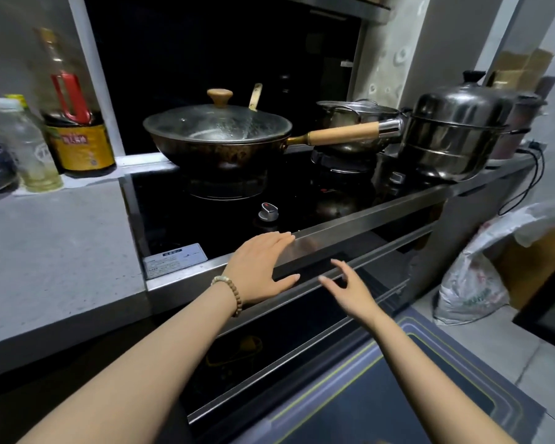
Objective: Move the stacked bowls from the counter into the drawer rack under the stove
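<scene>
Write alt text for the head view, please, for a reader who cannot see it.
A person's left hand rests flat on the front edge of the stove; the open right hand hovers by the drawer below. A lidded wok sits on the stove.

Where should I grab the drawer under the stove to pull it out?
Take the drawer by the steel rail along its top edge, mid-length, right hand coming from above in front. The dark gap behind it looks like finger room; its front below seems flat.
</scene>
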Motion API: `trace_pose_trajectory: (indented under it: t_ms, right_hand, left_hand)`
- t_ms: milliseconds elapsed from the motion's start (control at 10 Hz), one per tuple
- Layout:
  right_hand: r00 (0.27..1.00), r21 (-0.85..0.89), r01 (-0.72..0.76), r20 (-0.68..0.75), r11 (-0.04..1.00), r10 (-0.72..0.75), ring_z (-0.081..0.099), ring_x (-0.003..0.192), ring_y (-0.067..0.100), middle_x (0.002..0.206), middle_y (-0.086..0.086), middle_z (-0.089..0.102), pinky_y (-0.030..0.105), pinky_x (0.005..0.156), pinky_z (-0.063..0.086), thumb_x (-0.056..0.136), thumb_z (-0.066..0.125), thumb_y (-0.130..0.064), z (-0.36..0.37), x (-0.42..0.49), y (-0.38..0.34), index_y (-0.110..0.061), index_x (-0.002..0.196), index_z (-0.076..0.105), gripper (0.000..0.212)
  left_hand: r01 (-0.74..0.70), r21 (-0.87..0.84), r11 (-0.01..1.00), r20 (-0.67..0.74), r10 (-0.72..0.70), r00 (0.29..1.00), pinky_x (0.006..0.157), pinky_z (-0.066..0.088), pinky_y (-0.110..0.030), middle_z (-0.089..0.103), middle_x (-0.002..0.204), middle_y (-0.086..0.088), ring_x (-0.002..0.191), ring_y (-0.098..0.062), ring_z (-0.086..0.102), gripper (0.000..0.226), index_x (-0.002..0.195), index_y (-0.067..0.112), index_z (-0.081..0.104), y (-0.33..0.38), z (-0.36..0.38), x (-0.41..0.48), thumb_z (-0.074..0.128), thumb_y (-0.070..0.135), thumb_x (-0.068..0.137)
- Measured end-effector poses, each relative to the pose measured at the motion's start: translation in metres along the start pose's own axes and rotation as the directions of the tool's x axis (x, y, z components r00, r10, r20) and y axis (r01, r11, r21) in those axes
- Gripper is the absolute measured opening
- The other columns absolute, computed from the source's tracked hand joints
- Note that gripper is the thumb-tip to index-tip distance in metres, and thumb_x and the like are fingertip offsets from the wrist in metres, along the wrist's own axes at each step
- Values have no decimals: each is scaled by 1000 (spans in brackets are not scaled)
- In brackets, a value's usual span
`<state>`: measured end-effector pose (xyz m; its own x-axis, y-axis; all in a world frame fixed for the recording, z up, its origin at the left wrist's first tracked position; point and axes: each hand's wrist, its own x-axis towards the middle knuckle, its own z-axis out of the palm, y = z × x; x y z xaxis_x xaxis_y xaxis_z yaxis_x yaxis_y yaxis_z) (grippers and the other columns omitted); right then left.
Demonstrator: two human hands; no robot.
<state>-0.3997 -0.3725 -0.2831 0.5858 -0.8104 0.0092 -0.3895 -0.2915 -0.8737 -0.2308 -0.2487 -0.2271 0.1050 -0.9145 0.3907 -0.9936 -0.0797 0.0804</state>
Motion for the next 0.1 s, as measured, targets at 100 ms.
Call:
trace_pose_trajectory:
  t_ms: [100]
  right_hand:
    - [947,20,284,-165,959,-277,41,134,12,142,-7,48,31,110,35,87,61,-39,-36,-32,-62,-36,130,50,44]
  left_hand:
    - [-4,9,1000,24,4,1000,114,19,-30,31,152,5,140,-13,27,75,146,22,26,-1,0,-1,45,61,84]
